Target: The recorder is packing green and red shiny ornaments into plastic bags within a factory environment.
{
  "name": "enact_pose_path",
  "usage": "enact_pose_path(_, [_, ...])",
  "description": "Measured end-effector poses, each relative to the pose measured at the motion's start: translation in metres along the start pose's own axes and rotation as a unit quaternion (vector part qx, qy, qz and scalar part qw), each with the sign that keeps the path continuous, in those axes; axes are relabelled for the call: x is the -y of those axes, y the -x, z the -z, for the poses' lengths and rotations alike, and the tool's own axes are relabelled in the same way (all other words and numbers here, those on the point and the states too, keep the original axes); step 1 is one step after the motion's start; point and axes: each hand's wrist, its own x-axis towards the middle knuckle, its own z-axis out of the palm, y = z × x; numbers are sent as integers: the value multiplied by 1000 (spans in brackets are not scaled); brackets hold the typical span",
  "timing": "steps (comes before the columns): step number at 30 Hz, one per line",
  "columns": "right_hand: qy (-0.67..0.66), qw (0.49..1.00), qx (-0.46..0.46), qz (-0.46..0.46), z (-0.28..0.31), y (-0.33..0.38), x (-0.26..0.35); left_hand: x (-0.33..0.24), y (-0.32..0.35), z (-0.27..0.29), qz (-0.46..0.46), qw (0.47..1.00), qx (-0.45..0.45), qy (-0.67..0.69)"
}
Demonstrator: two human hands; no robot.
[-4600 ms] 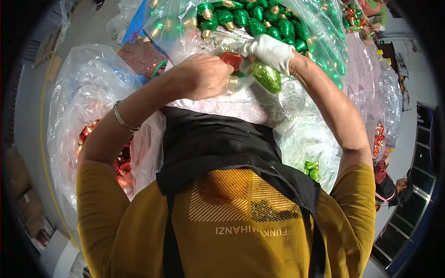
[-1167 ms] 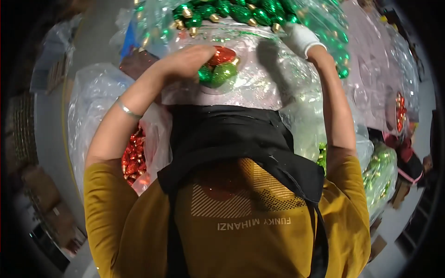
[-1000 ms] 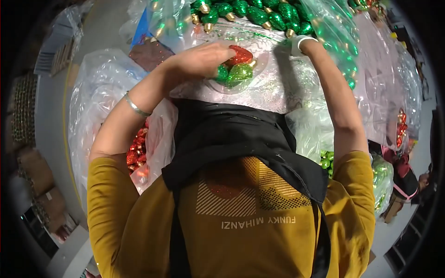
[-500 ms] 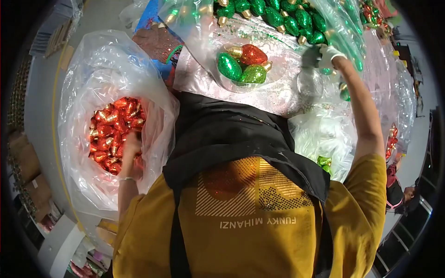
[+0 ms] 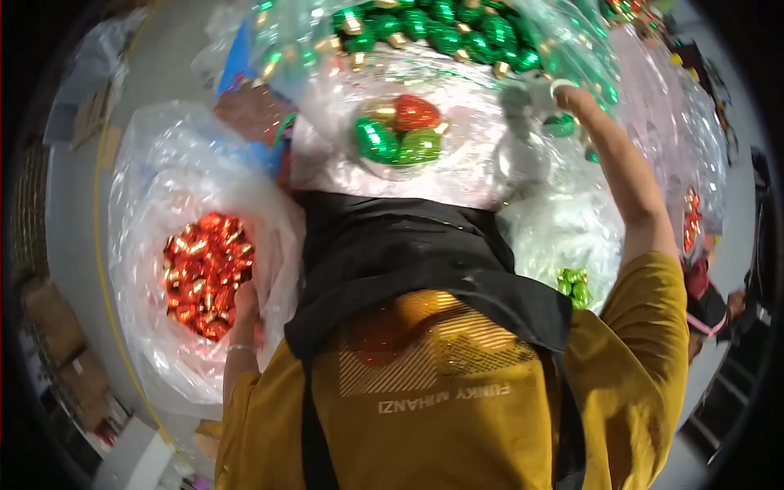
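My left hand (image 5: 245, 300) is at the right edge of a pile of shiny red bulb ornaments (image 5: 208, 269) with gold caps, inside a large clear plastic bag (image 5: 151, 351). Its fingers are blurred and partly lost among the bulbs. My right hand (image 5: 545, 96), in a white glove, is over the right side of the work surface, close to a loose green bulb ornament (image 5: 560, 125); motion smears its fingers. Between my hands, a clear round container (image 5: 400, 170) holds a red bulb (image 5: 416, 113), a green bulb (image 5: 377, 140), a lighter green bulb (image 5: 421, 147) and a gold-capped one.
Many green bulbs (image 5: 441, 37) lie in clear plastic at the far side of the pale covered table (image 5: 327, 175). On the right, another clear bag (image 5: 539, 245) holds light green bulbs (image 5: 574, 287). A person (image 5: 709, 314) is at the far right.
The view has shifted, and the table and container now appear further left. My left hand has drawn back from the middle of the red bulbs to their near right edge. The right hand stays near the green bulbs.
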Motion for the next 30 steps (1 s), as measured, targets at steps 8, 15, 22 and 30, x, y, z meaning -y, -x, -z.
enact_pose_path(8, [247, 845, -393, -266, -150, -30, 161, -265, 111, 142, -93, 973, -212, -19])
enact_pose_path(15, [341, 849, -307, -262, -159, 20, 57, -538, 62, 60, -553, 813, -115, -143])
enact_pose_path(22, [139, 767, -620, -93, -233, 42, 220, -568, 37, 23, -535, 818, 78, -196])
enact_pose_path(30, [114, 896, -420, 87, -393, -143, 314, -553, 38, 10, -528, 801, 97, -264])
